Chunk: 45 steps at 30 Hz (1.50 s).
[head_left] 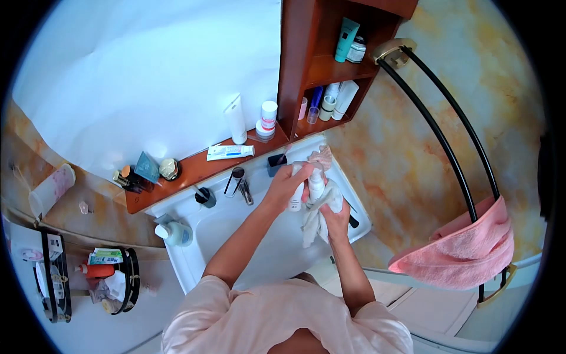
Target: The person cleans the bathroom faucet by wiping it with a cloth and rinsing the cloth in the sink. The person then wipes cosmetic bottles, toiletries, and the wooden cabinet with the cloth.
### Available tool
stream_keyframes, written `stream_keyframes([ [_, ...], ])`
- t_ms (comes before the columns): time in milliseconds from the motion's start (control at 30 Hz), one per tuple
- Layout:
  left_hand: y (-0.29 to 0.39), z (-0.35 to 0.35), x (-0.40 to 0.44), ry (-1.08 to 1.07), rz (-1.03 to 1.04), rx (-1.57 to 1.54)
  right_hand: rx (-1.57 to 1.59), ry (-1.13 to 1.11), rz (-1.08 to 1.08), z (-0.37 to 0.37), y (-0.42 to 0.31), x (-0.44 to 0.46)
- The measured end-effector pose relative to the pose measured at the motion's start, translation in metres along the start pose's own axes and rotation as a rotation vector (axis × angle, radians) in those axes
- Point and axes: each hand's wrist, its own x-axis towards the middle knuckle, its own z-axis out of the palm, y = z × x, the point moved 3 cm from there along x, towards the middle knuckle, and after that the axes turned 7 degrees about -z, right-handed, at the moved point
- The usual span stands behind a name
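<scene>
Over the right side of the white sink (259,253), my left hand (290,183) is closed around the top of white bottles (296,197). A second white bottle (316,184) stands upright between my two hands. My right hand (337,217) is closed on a white cloth (312,223), which hangs down and touches that bottle. Behind the hands, a crumpled pinkish item (321,156) lies at the sink's back right corner. A dark-handled tool (353,220) rests on the rim beside my right hand.
A faucet (243,187), dark cup (206,197) and soap bottle (174,233) stand on the sink. The wooden shelf (194,171) holds tubes and jars. At right, a pink towel (466,248) hangs on black rails (439,130). Wall racks (131,280) are at left.
</scene>
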Motion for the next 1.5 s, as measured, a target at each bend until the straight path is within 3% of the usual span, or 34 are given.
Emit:
stream_keyframes([
  [67, 0.006, -0.001, 0.002, 0.057, 0.025, 0.002, 0.01, -0.09, 0.019, 0.001, -0.004, 0.013],
  [200, 0.035, 0.003, -0.008, 0.072, 0.085, 0.297, -0.145, -0.248, -0.122, 0.001, -0.024, 0.04],
  [267, 0.045, -0.002, -0.014, 0.11, 0.157, 0.196, -0.372, -0.279, -0.263, -0.007, -0.039, 0.062],
  [300, 0.05, -0.004, -0.017, 0.128, 0.195, 0.145, -0.339, -0.148, -0.281, -0.014, -0.038, 0.079],
  [333, 0.052, -0.009, -0.022, 0.239, 0.183, 0.129, -0.435, -0.024, -0.42, -0.013, -0.056, 0.098],
  [400, 0.047, -0.02, -0.021, 0.276, 0.242, 0.089, -0.57, -0.072, -0.656, 0.009, -0.109, 0.142],
  [433, 0.045, -0.022, -0.021, 0.296, 0.242, 0.068, -0.576, -0.112, -0.635, 0.024, -0.131, 0.159],
  [467, 0.04, -0.024, -0.019, 0.319, 0.222, 0.072, -0.718, -0.149, -0.895, 0.035, -0.145, 0.183],
  [533, 0.031, -0.023, -0.015, 0.362, 0.181, 0.083, -0.94, -0.193, -1.011, 0.059, -0.154, 0.221],
  [633, 0.027, -0.02, -0.011, 0.335, 0.161, 0.107, -1.152, -0.361, -0.871, 0.086, -0.136, 0.269],
  [733, 0.024, -0.025, -0.005, 0.337, 0.166, 0.128, -1.227, -0.429, -0.979, 0.087, -0.127, 0.283],
  [833, 0.019, -0.023, 0.001, 0.368, 0.139, 0.13, -1.133, -0.568, -0.95, 0.077, -0.136, 0.276],
  [933, 0.027, -0.015, 0.008, 0.345, 0.138, 0.136, -1.081, -0.5, -0.969, 0.067, -0.141, 0.257],
  [1033, 0.037, -0.016, 0.01, 0.413, 0.201, 0.352, -1.081, -0.374, -0.991, 0.053, -0.144, 0.239],
  [1067, 0.042, -0.016, 0.012, 0.422, 0.231, 0.381, -1.083, -0.321, -1.022, 0.054, -0.138, 0.238],
  [1167, 0.07, -0.01, 0.025, 0.436, 0.351, 0.499, -0.962, -0.472, -1.145, 0.068, -0.136, 0.236],
  [1333, 0.134, 0.035, 0.052, 0.365, 0.692, 0.662, -1.031, -0.342, -1.106, 0.049, -0.133, 0.234],
  [1433, 0.151, 0.051, 0.081, 0.378, 0.783, 0.793, -1.085, -0.179, -1.066, 0.02, -0.133, 0.25],
  [1500, 0.161, 0.058, 0.102, 0.436, 0.951, 0.865, -1.203, -0.155, -1.025, 0.011, -0.136, 0.265],
])
